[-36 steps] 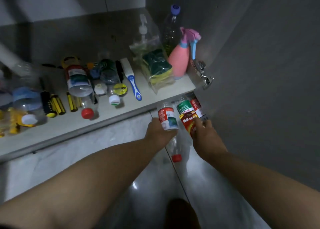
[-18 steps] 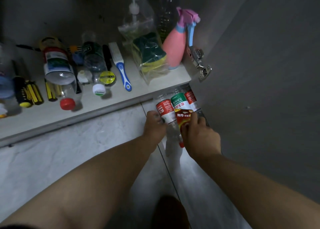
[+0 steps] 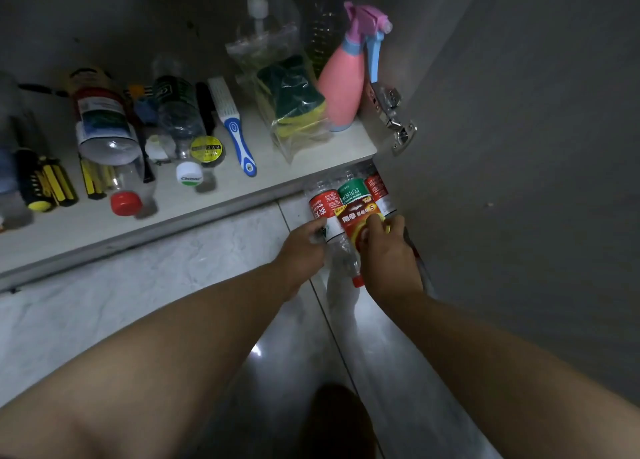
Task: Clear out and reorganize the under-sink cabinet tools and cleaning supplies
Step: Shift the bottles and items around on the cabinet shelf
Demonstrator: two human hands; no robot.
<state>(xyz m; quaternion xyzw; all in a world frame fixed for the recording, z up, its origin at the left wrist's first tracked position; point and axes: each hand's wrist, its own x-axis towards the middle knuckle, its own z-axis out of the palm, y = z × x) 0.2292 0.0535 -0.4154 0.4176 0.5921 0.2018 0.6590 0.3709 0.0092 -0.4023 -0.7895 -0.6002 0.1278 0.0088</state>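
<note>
Several plastic bottles lie side by side on the tiled floor, wedged between the cabinet base and the open door. My left hand (image 3: 303, 250) grips a clear bottle with a red label (image 3: 323, 210), whose red cap points toward me. My right hand (image 3: 389, 254) curls over a red-and-yellow labelled bottle (image 3: 355, 221) right beside it. A green-labelled bottle (image 3: 353, 191) and another red-labelled bottle (image 3: 377, 188) lie just behind, partly under the shelf edge.
The cabinet shelf (image 3: 311, 167) holds a pink spray bottle (image 3: 341, 84), bagged sponges (image 3: 294, 108), a blue-white brush (image 3: 233, 129), lying bottles (image 3: 104, 126), a tape roll (image 3: 206, 148) and yellow-black screwdrivers (image 3: 52, 184). The open door (image 3: 519, 146) with its hinge (image 3: 394, 119) stands at the right.
My left hand has lowered the red-labelled bottle and pushed it against the other bottles. My right hand stays on the red-and-yellow bottle. The view has shifted closer.
</note>
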